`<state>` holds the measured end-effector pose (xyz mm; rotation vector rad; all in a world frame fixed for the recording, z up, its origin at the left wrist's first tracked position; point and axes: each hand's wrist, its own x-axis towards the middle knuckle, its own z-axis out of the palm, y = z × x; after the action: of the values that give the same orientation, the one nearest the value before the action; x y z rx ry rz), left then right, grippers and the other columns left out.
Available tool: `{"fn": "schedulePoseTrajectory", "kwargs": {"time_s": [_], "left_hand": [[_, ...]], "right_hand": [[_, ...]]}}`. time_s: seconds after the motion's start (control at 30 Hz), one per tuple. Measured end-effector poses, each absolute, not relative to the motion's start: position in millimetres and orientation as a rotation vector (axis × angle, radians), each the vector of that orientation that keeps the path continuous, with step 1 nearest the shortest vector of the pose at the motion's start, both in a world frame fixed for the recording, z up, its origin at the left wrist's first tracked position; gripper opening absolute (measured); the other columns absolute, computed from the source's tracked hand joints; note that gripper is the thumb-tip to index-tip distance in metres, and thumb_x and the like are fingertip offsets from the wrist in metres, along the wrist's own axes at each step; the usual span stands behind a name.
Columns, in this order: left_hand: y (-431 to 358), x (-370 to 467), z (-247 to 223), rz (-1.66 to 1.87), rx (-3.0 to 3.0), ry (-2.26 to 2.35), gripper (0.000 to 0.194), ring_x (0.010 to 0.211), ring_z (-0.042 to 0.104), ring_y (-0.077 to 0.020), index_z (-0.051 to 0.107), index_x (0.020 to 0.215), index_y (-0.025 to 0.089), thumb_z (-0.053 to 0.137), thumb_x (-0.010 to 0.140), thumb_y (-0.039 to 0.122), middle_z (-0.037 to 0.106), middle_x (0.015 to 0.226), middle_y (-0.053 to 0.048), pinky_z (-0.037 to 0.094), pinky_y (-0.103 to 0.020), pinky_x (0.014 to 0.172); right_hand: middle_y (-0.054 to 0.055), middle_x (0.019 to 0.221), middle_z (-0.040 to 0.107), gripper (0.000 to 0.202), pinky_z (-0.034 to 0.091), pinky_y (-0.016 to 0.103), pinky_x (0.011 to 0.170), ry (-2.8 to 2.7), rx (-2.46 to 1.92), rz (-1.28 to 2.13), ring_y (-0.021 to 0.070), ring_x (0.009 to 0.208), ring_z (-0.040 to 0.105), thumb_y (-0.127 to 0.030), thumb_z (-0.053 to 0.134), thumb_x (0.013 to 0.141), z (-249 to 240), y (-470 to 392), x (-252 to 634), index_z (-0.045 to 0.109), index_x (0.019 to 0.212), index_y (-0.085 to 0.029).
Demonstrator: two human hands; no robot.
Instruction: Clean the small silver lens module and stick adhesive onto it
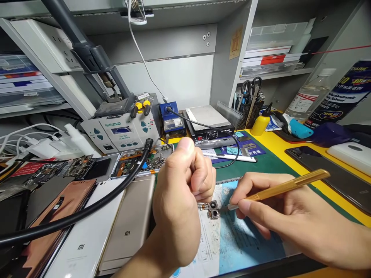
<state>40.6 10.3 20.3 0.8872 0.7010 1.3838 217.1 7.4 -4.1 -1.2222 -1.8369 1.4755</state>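
Observation:
My right hand [278, 208] grips a craft knife [286, 185] with a gold handle, held like a pen. Its thin grey tip is at the right edge of a small dual-lens phone camera module [213, 209]. My left hand [182, 193] is closed beside the module on its left, thumb uppermost and fingers curled in; whatever it may hold is hidden. Part of the module's flex connector shows just below those curled fingers. The module is over a worn blue-and-white booklet [246, 243].
Several phones, among them a gold one [127, 227], lie at left under a black hose [87, 214]. Behind are a tray of circuit boards [142, 162], a hot-air station [121, 131] and a heating plate [207, 117]. A dark phone [333, 173] and a yellow bottle [261, 122] are at right.

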Motion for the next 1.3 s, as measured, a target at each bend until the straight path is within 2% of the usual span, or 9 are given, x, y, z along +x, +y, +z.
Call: {"fn": "schedulePoseTrajectory", "kwargs": {"time_s": [0.47,0.7,0.87,1.03,1.2,1.3], "left_hand": [[8.6,40.2,18.2,1.396,0.903,0.696,0.054,0.044,0.021,-0.0079,0.031,0.051,0.019,0.041,0.097,0.045,0.025,0.048,0.005,0.022,-0.025,0.044],[10.5,40.1,18.6,1.396,0.911,0.695,0.053,0.045,0.021,-0.008,0.031,0.052,0.019,0.04,0.098,0.045,0.025,0.048,0.005,0.022,-0.025,0.044],[9.3,39.7,18.6,1.394,0.904,0.706,0.053,0.044,0.021,-0.008,0.032,0.052,0.019,0.04,0.098,0.045,0.025,0.048,0.005,0.021,-0.025,0.044],[11.3,40.6,18.4,1.396,0.893,0.69,0.054,0.043,0.021,-0.0078,0.032,0.051,0.019,0.043,0.097,0.046,0.025,0.048,0.005,0.02,-0.025,0.044],[11.5,40.7,18.4,1.396,0.897,0.693,0.053,0.044,0.021,-0.0079,0.032,0.051,0.019,0.041,0.097,0.044,0.025,0.048,0.005,0.02,-0.025,0.044],[10.0,40.6,19.1,1.4,0.898,0.696,0.053,0.044,0.021,-0.0078,0.032,0.051,0.019,0.04,0.098,0.043,0.024,0.048,0.005,0.02,-0.025,0.044]], "right_hand": [[-0.003,0.058,0.05,0.033,0.031,0.021,0.046,-1.823,-1.209,1.508,0.0098,0.051,0.04,-0.049,0.056,0.094,-5.9,6.0,218.9,0.06,0.083,-0.018],[-0.002,0.063,0.053,0.026,0.036,0.02,0.046,-1.902,-1.183,1.509,0.0106,0.053,0.047,-0.044,0.059,0.094,-4.4,7.0,216.9,0.068,0.09,-0.02],[-0.002,0.059,0.054,0.026,0.039,0.02,0.047,-1.87,-1.197,1.427,0.0107,0.052,0.048,-0.041,0.06,0.093,-5.5,7.0,218.3,0.066,0.081,-0.019],[-0.001,0.064,0.058,0.026,0.04,0.02,0.045,-1.943,-1.181,1.447,0.011,0.052,0.049,-0.043,0.059,0.094,-5.9,6.6,218.1,0.071,0.092,-0.02],[-0.001,0.06,0.056,0.026,0.042,0.021,0.047,-1.896,-1.198,1.423,0.0113,0.052,0.051,-0.041,0.06,0.093,-3.9,8.4,217.4,0.069,0.084,-0.018],[0.0,0.064,0.06,0.025,0.042,0.02,0.047,-1.948,-1.194,1.398,0.0113,0.053,0.052,-0.04,0.06,0.092,-3.8,7.9,218.1,0.072,0.087,-0.019]]}}
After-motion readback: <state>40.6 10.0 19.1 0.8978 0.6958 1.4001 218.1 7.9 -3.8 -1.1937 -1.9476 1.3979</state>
